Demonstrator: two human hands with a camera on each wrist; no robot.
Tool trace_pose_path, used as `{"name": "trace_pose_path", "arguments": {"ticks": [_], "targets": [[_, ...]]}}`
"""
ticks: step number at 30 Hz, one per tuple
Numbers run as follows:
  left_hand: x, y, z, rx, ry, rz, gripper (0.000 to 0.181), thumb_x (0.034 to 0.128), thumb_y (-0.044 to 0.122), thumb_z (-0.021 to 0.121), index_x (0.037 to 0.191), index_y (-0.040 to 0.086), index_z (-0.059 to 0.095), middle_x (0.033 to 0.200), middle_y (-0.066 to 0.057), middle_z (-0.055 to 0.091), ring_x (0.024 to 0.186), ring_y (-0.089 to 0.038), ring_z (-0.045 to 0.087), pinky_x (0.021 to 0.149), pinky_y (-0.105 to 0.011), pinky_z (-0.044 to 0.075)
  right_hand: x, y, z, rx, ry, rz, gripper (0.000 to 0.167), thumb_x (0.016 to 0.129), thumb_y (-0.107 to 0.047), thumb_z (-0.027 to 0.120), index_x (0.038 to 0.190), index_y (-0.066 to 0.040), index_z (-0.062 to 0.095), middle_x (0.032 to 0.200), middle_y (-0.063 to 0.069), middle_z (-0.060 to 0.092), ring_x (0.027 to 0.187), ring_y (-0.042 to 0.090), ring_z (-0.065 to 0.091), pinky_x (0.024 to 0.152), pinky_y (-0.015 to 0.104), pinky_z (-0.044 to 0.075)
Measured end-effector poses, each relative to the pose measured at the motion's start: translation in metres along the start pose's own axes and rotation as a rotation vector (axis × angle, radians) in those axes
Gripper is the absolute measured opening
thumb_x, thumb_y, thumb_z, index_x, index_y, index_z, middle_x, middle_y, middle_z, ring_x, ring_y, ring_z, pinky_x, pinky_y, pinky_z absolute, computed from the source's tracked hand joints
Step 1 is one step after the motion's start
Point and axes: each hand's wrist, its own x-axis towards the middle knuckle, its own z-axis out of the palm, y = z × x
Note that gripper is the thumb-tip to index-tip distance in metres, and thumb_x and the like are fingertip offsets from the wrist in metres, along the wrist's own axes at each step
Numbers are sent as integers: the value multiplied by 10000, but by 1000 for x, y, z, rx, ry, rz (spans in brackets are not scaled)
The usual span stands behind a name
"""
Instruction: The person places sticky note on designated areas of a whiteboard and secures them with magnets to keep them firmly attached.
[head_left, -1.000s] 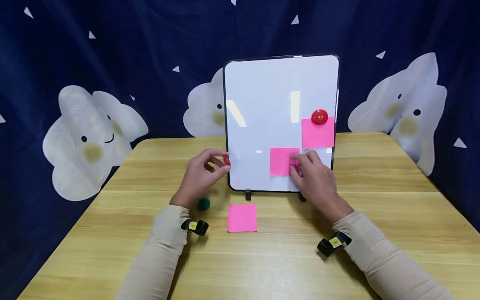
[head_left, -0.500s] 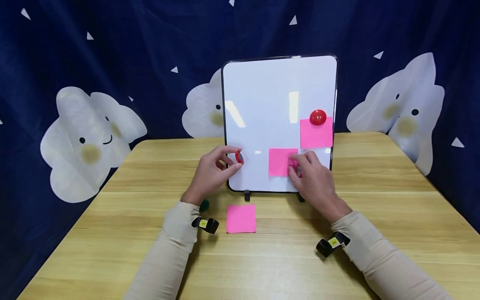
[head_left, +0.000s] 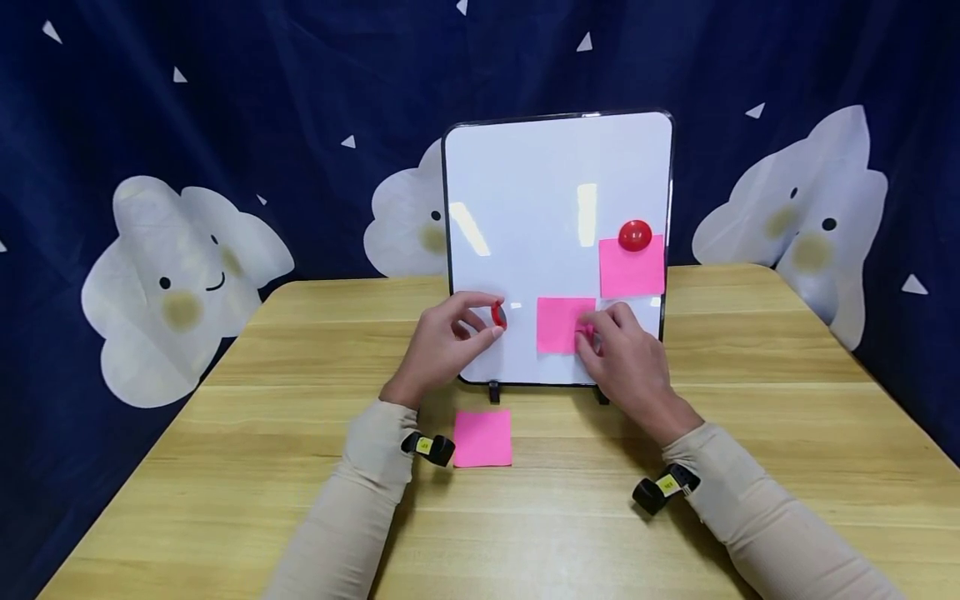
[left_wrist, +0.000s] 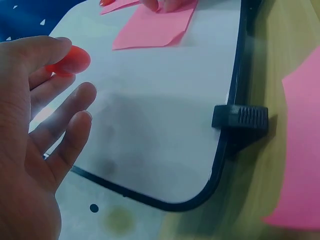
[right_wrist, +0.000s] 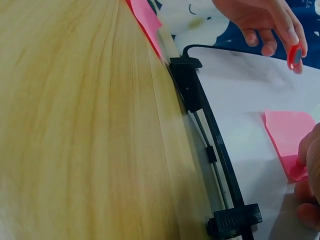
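My left hand point(head_left: 444, 343) pinches a red round magnet point(head_left: 498, 316) between thumb and forefinger, in front of the lower left of a whiteboard point(head_left: 517, 208). In the right wrist view the grey back of that magnet point(right_wrist: 298, 55) faces the board, with a gap between them. My right hand point(head_left: 632, 367) pinches the right edge of a pink sticky note point(head_left: 555, 325) against the lower part of the board. The note's edge bends where the fingers grip it. Higher at right, a second pink note point(head_left: 632, 275) hangs under a red domed magnet point(head_left: 635, 235).
A third pink note point(head_left: 482, 439) lies on the wooden table point(head_left: 540, 533), in front of the board. Black feet point(head_left: 494, 392) carry the board. A dark blue curtain point(head_left: 300, 100) with cloud faces hangs behind.
My left hand has moved right with the red magnet, from the board's left edge to nearer the held note. My forearm now covers the green magnet. The right hand stays put.
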Motion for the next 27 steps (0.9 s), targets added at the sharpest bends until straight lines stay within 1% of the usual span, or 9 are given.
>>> {"name": "trace_pose_path", "arguments": {"ticks": [3,7,12,17,21,27], "targets": [[3,1,5,5,-5,15,352,920,215,746,1266,214,679,1084,84,689,794,-96,634,689,-368,551,0,1,0,1,1,0,236,855,-98,771,1074,-67,689,890,73,489,640,169,543,494,299,421],[8,4,13,14,-5,31,355,922,215,744,1270,195,677,1068,83,689,789,-78,629,685,-324,548,-1,1,0,4,-2,-1,246,852,-99,776,1079,-63,690,894,76,491,641,167,535,494,298,421],[15,8,24,-8,7,52,353,927,217,737,1270,170,674,1078,82,683,794,-68,628,689,-306,549,0,1,0,-1,-3,1,243,852,-100,778,1076,-60,693,901,81,496,646,170,539,502,300,429],[22,12,34,-22,10,74,366,925,212,739,1279,149,666,1074,52,689,797,-70,627,689,-299,544,-1,1,1,-6,-6,0,238,851,-106,778,1071,-64,698,903,78,500,648,170,550,507,300,438],[26,14,40,-9,-8,91,382,923,197,743,1288,123,658,1119,41,682,800,-67,626,694,-282,543,-1,1,1,-2,-11,-5,253,848,-112,783,1081,-66,695,909,78,500,659,169,550,515,299,443],[31,16,47,38,-28,133,400,910,152,755,1291,78,654,1170,3,673,793,-73,625,701,-255,547,-1,2,1,-8,-12,-7,267,846,-122,791,1087,-68,691,909,76,498,656,164,543,517,296,444]]}}
